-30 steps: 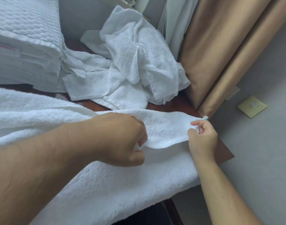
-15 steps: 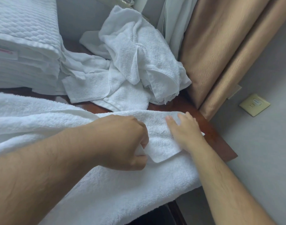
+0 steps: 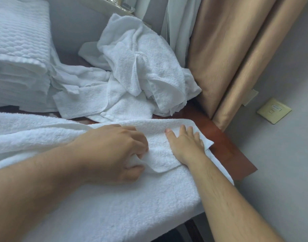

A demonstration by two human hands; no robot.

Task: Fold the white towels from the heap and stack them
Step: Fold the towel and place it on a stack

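- The right hand (image 3: 185, 145) lay flat, palm down and fingers (image 3: 182, 131) spread, on the turned-over end of the towel (image 3: 114, 203) spread across the near part of the worktop (image 3: 224, 151). It gripped nothing.
- One second earlier that hand had pinched the towel's far corner and held it raised at the worktop's right edge; half a second earlier it had carried the corner inward and begun to lower onto the cloth. The corner had since been released and the hand pressed on the fold.
- The left hand (image 3: 114, 152) remained curled, its fingers closed on a bunch of the towel's edge just left of the flap. Its position was nearly unchanged across the three views.
- A small point of cloth stuck out from under the right hand toward the worktop's edge, which suggested the fold was not lying square.
- Assessment: the end flap had been laid over and was being smoothed; this towel's fold was partly done, with at least one further fold judged outstanding.
- The heap (image 3: 141, 81) of unfolded white towels lay behind, against the curtain (image 3: 224, 55), apart from the towel in hand. It appeared undisturbed.
- The stack (image 3: 18, 67) of folded linen stood at the rear left. The towel in hand had not yet joined it.
- Risk noted: the towel's near portion overhung the worktop's front and could drag the fold loose if released.
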